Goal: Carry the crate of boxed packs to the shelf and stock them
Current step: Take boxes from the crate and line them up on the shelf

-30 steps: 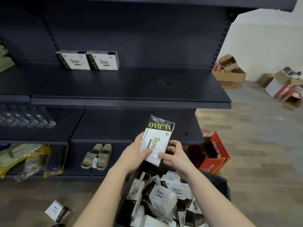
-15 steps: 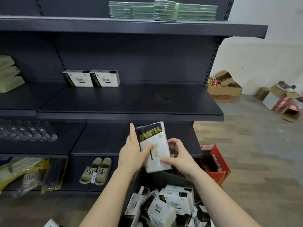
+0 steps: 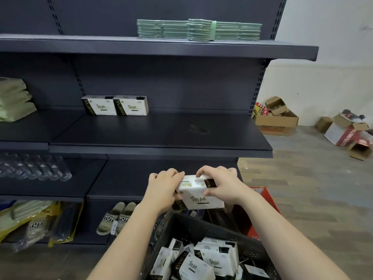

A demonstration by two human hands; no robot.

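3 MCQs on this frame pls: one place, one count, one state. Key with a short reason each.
1. Where do the stocked packs stand?
A. top shelf
B. middle shelf, back left
C. floor

2. How many packs stand there?
A. two
B. four
C. six

3. The held pack is:
A. gripped by both hands
B. lying on the floor
C. gripped by one hand only

Key:
1 B, they sit against the back panel of the middle shelf.
2 A, two stand side by side.
3 A, the left hand and right hand both curl round it above the crate.
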